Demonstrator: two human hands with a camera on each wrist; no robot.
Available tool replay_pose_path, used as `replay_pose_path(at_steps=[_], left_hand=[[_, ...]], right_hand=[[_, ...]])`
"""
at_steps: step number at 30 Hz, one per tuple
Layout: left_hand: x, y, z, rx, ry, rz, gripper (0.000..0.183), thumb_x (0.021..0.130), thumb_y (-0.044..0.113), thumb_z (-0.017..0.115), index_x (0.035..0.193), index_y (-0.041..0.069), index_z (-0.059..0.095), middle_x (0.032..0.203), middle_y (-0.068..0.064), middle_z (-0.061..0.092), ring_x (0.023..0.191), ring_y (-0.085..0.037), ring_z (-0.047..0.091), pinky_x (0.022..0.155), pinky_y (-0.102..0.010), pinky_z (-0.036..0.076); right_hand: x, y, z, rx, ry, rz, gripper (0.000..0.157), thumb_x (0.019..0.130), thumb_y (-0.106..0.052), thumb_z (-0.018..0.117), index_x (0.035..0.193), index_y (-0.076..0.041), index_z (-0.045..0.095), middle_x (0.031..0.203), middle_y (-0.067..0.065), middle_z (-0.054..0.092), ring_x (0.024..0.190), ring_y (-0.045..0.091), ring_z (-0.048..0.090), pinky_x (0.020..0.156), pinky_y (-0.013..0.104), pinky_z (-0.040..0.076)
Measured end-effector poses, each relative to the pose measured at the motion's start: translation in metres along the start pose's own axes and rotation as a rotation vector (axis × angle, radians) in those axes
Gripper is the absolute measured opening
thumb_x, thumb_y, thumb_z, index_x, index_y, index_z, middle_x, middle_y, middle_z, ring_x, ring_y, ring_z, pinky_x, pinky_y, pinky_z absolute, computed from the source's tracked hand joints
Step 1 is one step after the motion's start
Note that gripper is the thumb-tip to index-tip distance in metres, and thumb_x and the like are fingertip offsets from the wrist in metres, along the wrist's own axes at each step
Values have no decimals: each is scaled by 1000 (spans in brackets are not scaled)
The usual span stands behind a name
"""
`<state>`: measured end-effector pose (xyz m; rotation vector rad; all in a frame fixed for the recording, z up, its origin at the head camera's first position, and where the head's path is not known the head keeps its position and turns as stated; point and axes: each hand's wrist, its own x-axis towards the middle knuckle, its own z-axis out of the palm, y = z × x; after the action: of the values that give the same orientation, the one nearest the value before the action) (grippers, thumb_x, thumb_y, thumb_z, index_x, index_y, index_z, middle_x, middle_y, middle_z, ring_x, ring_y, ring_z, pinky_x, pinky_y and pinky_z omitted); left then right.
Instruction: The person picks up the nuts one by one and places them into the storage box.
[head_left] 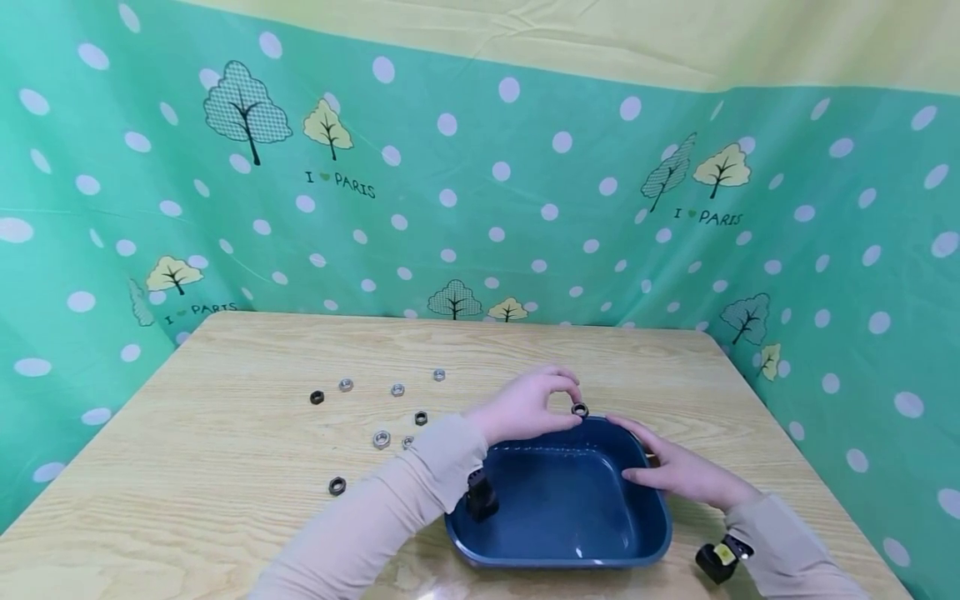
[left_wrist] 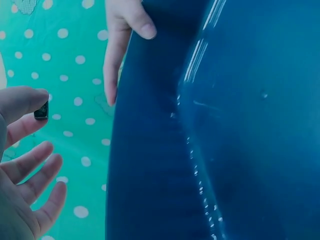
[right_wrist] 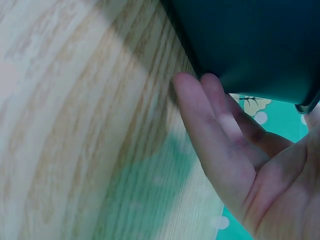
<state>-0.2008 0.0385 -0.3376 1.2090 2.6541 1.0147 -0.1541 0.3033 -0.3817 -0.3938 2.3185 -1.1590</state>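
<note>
A dark hex nut (head_left: 580, 409) is pinched between the thumb and a finger of my left hand (head_left: 531, 407), just above the far rim of a blue plastic basin (head_left: 555, 508). In the left wrist view the same nut (left_wrist: 41, 112) shows edge-on at the fingertips, the other fingers spread apart. My right hand (head_left: 678, 473) grips the basin's right wall, thumb over the rim on the inner side. The right wrist view shows its fingers (right_wrist: 212, 135) against the outside of the basin near the table. Nothing is visible lying inside the basin.
Several loose nuts lie left of the basin, among them a large silver nut (head_left: 381, 439), a black nut (head_left: 337, 486) and another black nut (head_left: 317, 397). The wooden table (head_left: 247, 417) ends at a green dotted curtain (head_left: 450, 200) behind and at both sides.
</note>
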Motion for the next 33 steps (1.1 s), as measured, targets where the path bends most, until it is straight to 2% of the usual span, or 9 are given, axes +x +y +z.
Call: replay_pose_path(at_steps=[4, 8, 15, 22, 28, 33], left_hand=[[-2, 2, 4, 9, -50, 54, 17, 88, 24, 66, 102, 15, 67, 121, -1, 60, 115, -13, 55, 99, -23, 42], [-4, 3, 10, -6, -96, 72, 16, 89, 24, 66, 102, 15, 67, 120, 0, 60, 112, -12, 55, 98, -21, 43], [-7, 0, 18, 7, -145, 78, 15, 89, 25, 66, 102, 17, 66, 121, 1, 59, 111, -10, 55, 96, -19, 43], [-8, -1, 26, 15, -195, 149, 19, 90, 27, 64, 106, 17, 66, 124, 1, 59, 113, -8, 54, 96, -17, 42], [-9, 2, 27, 16, -260, 143, 20, 91, 28, 63, 107, 17, 67, 126, 0, 58, 113, -7, 54, 96, -16, 42], [-8, -1, 28, 61, -292, 153, 17, 89, 26, 65, 103, 17, 68, 118, 3, 61, 106, -5, 55, 94, -14, 42]], right_hand=[[0, -1, 0, -14, 0, -5, 74, 94, -23, 57, 152, -18, 10, 148, 34, 11, 100, 31, 53, 64, 37, 51], [0, -2, 0, -29, 4, 6, 74, 94, -24, 57, 152, -18, 11, 148, 33, 12, 96, 30, 53, 60, 37, 50], [-1, -5, 3, -31, 16, 37, 75, 93, -25, 59, 152, -19, 12, 149, 33, 10, 107, 36, 51, 67, 38, 51], [0, -5, 3, -41, 24, 44, 76, 93, -25, 59, 152, -19, 12, 148, 33, 14, 109, 39, 50, 69, 39, 51], [1, -3, 2, -31, 12, 32, 75, 93, -24, 58, 152, -19, 11, 145, 32, 17, 95, 28, 53, 62, 37, 49], [1, -3, 2, -23, 2, 20, 75, 94, -23, 57, 152, -18, 10, 146, 33, 14, 96, 29, 53, 62, 36, 50]])
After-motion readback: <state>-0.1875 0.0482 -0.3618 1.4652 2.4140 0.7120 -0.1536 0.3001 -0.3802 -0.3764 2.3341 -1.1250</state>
